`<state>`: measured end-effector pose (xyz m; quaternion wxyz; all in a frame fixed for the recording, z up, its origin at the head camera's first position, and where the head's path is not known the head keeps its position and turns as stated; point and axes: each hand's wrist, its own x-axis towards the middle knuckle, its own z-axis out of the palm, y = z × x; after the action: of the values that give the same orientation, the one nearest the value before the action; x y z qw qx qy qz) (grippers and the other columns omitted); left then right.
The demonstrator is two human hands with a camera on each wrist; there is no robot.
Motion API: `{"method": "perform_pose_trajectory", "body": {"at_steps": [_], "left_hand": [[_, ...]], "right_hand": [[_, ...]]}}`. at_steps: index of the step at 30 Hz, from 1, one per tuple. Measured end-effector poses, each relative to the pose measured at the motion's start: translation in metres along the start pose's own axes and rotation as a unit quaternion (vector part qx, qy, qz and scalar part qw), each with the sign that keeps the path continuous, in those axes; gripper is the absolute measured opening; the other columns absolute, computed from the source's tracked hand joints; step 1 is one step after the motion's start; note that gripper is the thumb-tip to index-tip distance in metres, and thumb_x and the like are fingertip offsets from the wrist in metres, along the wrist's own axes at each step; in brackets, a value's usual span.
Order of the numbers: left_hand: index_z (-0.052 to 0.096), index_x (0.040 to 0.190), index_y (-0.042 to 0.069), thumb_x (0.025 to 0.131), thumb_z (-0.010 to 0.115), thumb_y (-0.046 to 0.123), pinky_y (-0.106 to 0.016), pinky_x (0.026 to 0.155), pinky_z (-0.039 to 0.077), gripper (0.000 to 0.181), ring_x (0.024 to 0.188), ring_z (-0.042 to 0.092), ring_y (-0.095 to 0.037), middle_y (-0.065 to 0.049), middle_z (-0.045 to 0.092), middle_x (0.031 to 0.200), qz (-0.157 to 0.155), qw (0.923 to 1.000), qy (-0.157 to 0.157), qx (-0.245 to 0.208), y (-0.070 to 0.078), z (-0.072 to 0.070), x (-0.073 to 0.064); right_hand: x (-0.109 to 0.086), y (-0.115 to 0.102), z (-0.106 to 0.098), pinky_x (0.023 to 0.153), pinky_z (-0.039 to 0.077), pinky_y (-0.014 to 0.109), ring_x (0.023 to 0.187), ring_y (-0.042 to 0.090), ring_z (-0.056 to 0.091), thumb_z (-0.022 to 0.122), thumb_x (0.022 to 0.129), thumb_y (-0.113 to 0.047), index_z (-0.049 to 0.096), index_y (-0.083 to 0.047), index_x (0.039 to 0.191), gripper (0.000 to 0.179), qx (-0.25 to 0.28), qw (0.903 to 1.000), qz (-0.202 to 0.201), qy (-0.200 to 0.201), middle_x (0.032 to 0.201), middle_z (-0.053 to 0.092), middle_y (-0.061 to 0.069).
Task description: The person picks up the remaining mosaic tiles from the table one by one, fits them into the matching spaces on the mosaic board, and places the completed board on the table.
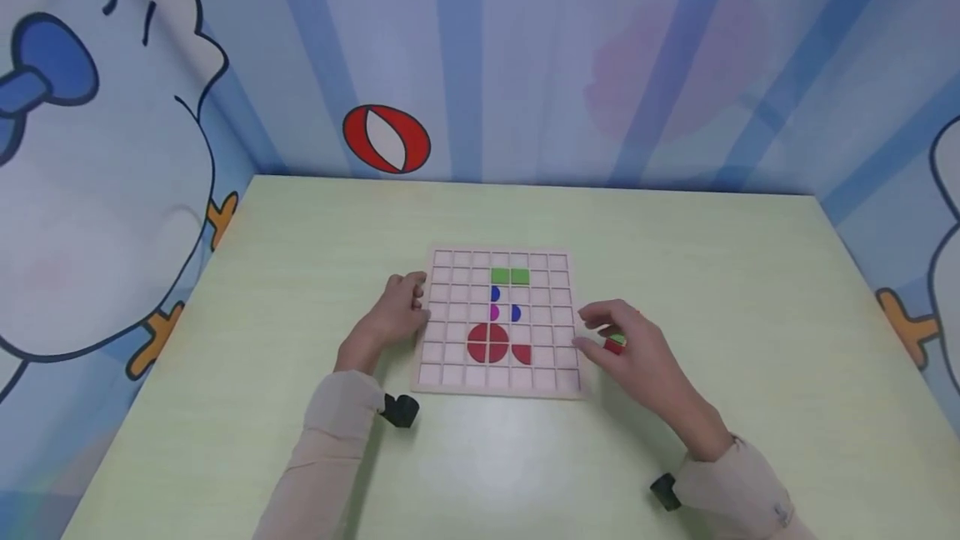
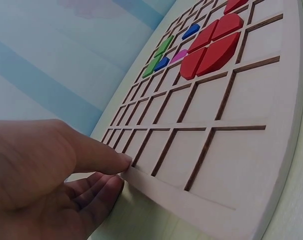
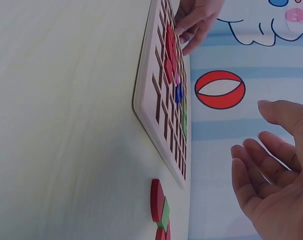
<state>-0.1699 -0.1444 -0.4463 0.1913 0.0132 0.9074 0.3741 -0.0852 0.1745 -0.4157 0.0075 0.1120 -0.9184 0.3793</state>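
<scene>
A pale wooden grid board [image 1: 452, 354] lies on the table. My left hand [image 1: 393, 309] holds its left edge; in the left wrist view one fingertip lies on the rim, with curled fingers beside and below it. In the grid are two green squares [image 1: 510, 276], two blue half-round pieces [image 1: 516, 312], a magenta piece [image 1: 494, 312] and several red quarter-round pieces [image 1: 522, 353]. My right hand [image 1: 637, 352] hovers at the board's right edge, thumb and fingers apart with nothing between them. Loose red [image 3: 157, 201] and green [image 3: 165, 214] pieces lie under it, partly hidden in the head view.
The pale table [image 1: 480, 465] ends at a blue striped wall [image 1: 517, 65] behind the board. Cartoon figures and a red-and-white ball [image 1: 386, 138] are printed on the walls. Black wrist cameras [image 1: 401, 411] sit at both sleeves.
</scene>
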Motion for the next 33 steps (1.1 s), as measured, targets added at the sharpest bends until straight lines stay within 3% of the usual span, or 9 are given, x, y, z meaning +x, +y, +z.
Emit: {"method": "perform_pose_trajectory", "body": {"at_steps": [8,20,26,33], "left_hand": [[0.026,0.148,0.002,0.092,0.051,0.004,-0.032,0.083,0.038,0.061,0.102,0.04,-0.019,-0.01,0.036,0.118,-0.004,1.0,0.001,0.006,0.002,0.001,0.002],[0.025,0.148,0.001,0.091,0.05,0.003,-0.032,0.084,0.038,0.062,0.101,0.04,-0.02,-0.011,0.035,0.117,0.001,1.0,0.0,0.002,0.002,-0.001,0.001],[0.024,0.148,-0.001,0.091,0.049,0.002,-0.032,0.084,0.037,0.062,0.101,0.039,-0.02,-0.011,0.035,0.117,0.011,0.9999,-0.005,-0.003,0.001,0.001,0.0],[0.026,0.147,0.001,0.091,0.05,0.002,-0.032,0.084,0.037,0.061,0.102,0.04,-0.02,-0.011,0.035,0.118,0.004,1.0,0.0,0.0,0.0,0.001,0.0]], "right_hand": [[-0.005,0.018,-0.017,0.083,0.053,0.045,0.1,0.024,0.061,0.072,0.085,-0.017,0.057,-0.009,0.12,0.04,-0.01,0.9994,-0.012,0.032,0.114,0.062,0.006],[-0.007,0.055,-0.019,0.082,0.052,0.037,0.097,0.022,0.061,0.073,0.082,-0.01,0.058,-0.005,0.117,0.038,-0.016,0.9979,-0.03,0.056,0.11,0.063,0.008],[-0.007,0.074,-0.019,0.084,0.051,0.044,0.099,0.024,0.059,0.072,0.084,-0.011,0.056,-0.003,0.118,0.039,-0.039,0.9984,0.009,0.042,0.112,0.06,0.011],[-0.007,0.079,-0.027,0.086,0.05,0.048,0.102,0.031,0.057,0.07,0.086,-0.015,0.052,0.0,0.12,0.042,-0.044,0.997,0.064,-0.003,0.116,0.055,0.016]]}}
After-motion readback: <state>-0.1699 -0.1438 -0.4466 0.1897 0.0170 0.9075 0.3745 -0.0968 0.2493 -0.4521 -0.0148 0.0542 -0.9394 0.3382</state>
